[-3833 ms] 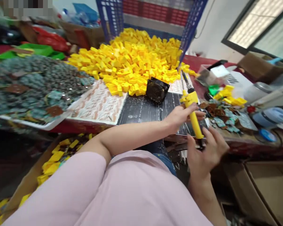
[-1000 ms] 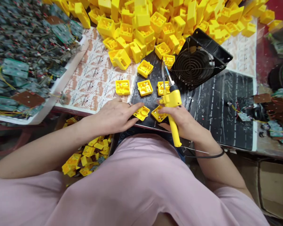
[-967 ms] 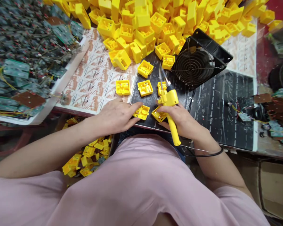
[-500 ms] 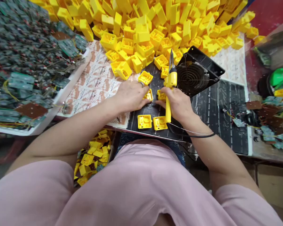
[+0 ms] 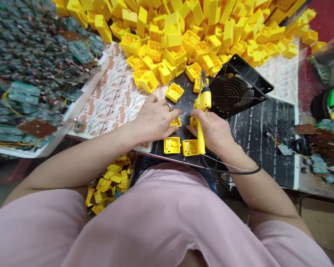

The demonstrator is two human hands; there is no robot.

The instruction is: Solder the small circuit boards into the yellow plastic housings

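Observation:
My right hand (image 5: 215, 128) is wrapped round a yellow soldering gun (image 5: 201, 139), its metal tip pointing away from me and a cable and thin wire trailing from its lower end. Beside that hand is a yellow housing (image 5: 194, 121), partly covered by the fingers and the gun. My left hand (image 5: 156, 116) has its thumb and fingers about another small yellow housing (image 5: 177, 121), which is partly hidden. Nearer me lie two open housings, a left one (image 5: 171, 145) and a right one (image 5: 189, 147). One more housing (image 5: 174, 92) rests just beyond my left hand.
A large heap of yellow housings (image 5: 172, 33) covers the far side. A black fan (image 5: 230, 89) stands right of the gun. At left is a white tray (image 5: 72, 124) of circuit boards; more boards (image 5: 322, 144) lie at right. Below the table edge are more yellow parts (image 5: 108, 181).
The view has shifted slightly. My left fingers have lifted and spread a little over the housing. My right hand still holds the soldering gun in nearly the same place.

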